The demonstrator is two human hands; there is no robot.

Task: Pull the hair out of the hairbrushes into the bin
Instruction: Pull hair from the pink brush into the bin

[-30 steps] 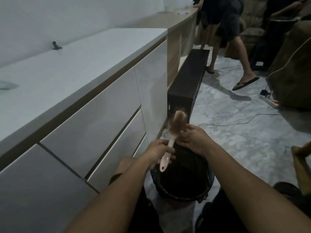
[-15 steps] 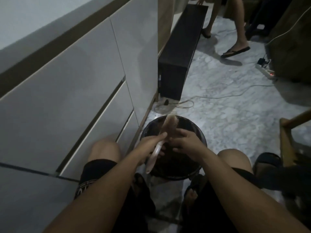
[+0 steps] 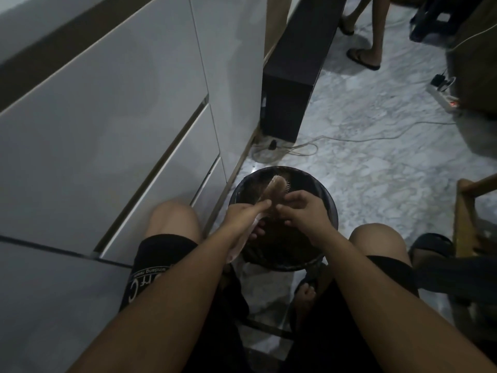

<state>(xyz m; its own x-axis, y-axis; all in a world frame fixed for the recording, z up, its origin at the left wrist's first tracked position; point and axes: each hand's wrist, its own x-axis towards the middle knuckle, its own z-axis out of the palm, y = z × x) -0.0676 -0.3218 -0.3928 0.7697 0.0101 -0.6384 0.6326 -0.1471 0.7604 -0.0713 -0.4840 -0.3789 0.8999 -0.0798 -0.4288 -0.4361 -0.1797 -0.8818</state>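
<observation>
Holding the hairbrush (image 3: 274,188) over the bin (image 3: 329,203), I clamp its handle in my left hand (image 3: 243,215) while my right hand (image 3: 305,208) pinches at the bristles, and any hair flicked sideways could fall beside the bin.

The left hand (image 3: 243,215) hides most of the hairbrush (image 3: 274,189) handle.

Hairbrush (image 3: 275,188) above bin (image 3: 329,211), cabinet (image 3: 107,117) left.
</observation>
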